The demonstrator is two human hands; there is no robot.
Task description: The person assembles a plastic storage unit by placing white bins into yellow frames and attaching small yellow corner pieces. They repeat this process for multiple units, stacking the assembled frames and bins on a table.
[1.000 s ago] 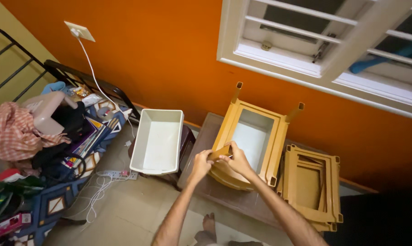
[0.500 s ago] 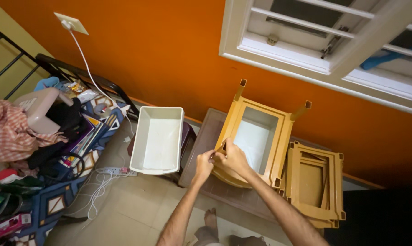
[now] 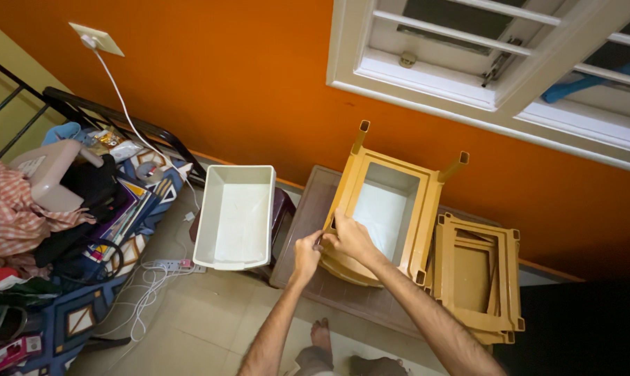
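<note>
Left hand (image 3: 305, 248) and right hand (image 3: 350, 235) both close on the near left corner of the upturned tan plastic frame (image 3: 388, 209) resting on the brown plastic worktop (image 3: 315, 212). Small item between fingers indistinct. White rectangular plastic tub (image 3: 235, 214) stands just left.

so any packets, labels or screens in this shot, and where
No screens or signs show.
Shiny snack packet: on the cluttered bed at left, near the wall; crinkled, yellow and silver.
Flat printed packet: bottom left corner; pink and red.
Both hands, left hand and right hand, are at the near corner of the plain tan plastic frame, which carries no label that I can see.
</note>
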